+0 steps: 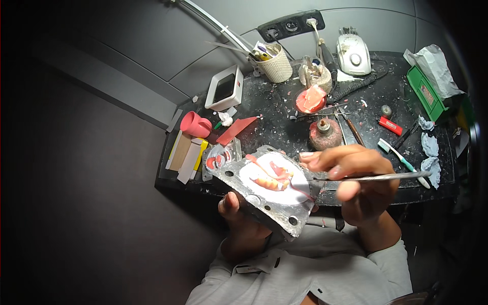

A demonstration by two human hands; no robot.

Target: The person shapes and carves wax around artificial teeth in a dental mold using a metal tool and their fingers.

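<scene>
Left hand [239, 223] holding metal flask [269, 190], green box [426, 92] far right

flask half [264, 201]: dull grey cast metal, rough and pitted at rim, bolt holes through
filling [284, 190]: white, matt, plaster-like
teeth and gum [272, 180]: pink-orange, slightly glossy, probably wax
instrument [376, 177]: thin bright metal, smooth, polished
benchtop [284, 129]: black, matt, speckled with pale debris
cup [195, 124]: pink, smooth, looks rubbery
pen holder [277, 66]: cream woven texture
tissues [429, 145]: crumpled paper, matt
toothbrush [401, 158]: smooth plastic, white and green
sleeves [391, 264]: light grey cloth, matt
</scene>
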